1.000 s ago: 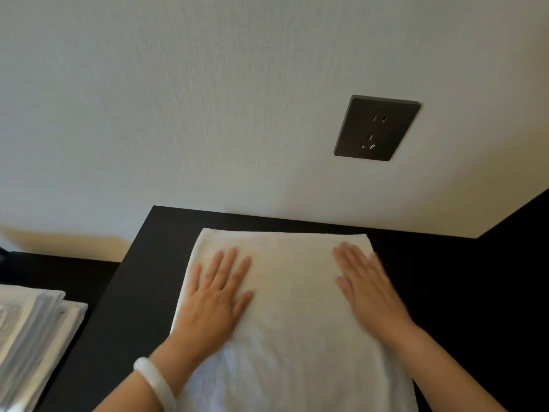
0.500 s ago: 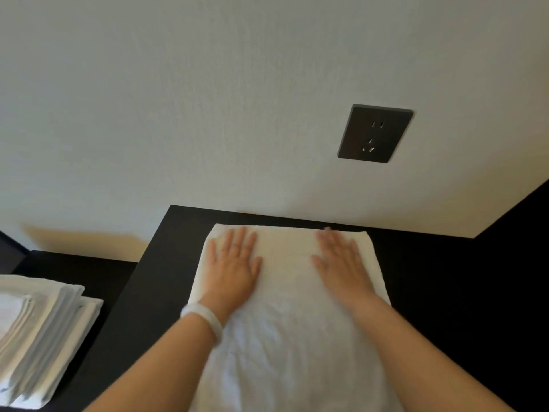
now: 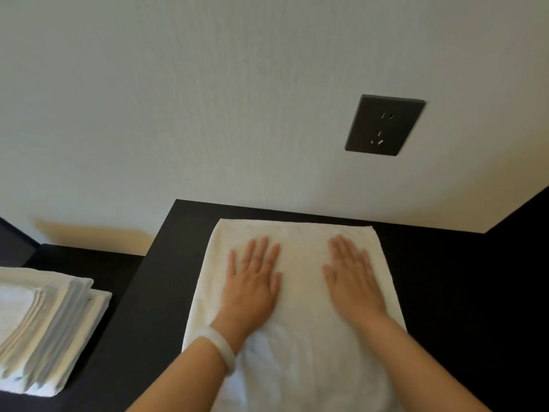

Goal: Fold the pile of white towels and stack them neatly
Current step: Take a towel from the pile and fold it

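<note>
Item 1: white rectangular terry towel point(image 3: 301, 263), spread flat on the matt black tabletop point(image 3: 445, 278). Its 12 o'clock edge lies near the wall, and its 6 o'clock end runs out of view.

Item 2: left hand point(image 3: 252, 283), palm down on the towel at its 10 o'clock part, fingers straight and slightly spread, gripping nothing. A white smooth bangle point(image 3: 218, 346) sits on the wrist.

Item 3: right hand point(image 3: 352, 281), palm down on the towel at its 2 o'clock part, fingers straight and close together, gripping nothing. The two hands lie apart with bare towel between them.

Item 4: stack of folded white towels point(image 3: 44, 322), at 9 o'clock of the spread towel and well apart from it, on a lower black surface point(image 3: 89, 260).

Item 5: dark grey square wall socket point(image 3: 384, 125), at 1 o'clock above the towel, on the off-white textured wall point(image 3: 208, 99).
</note>
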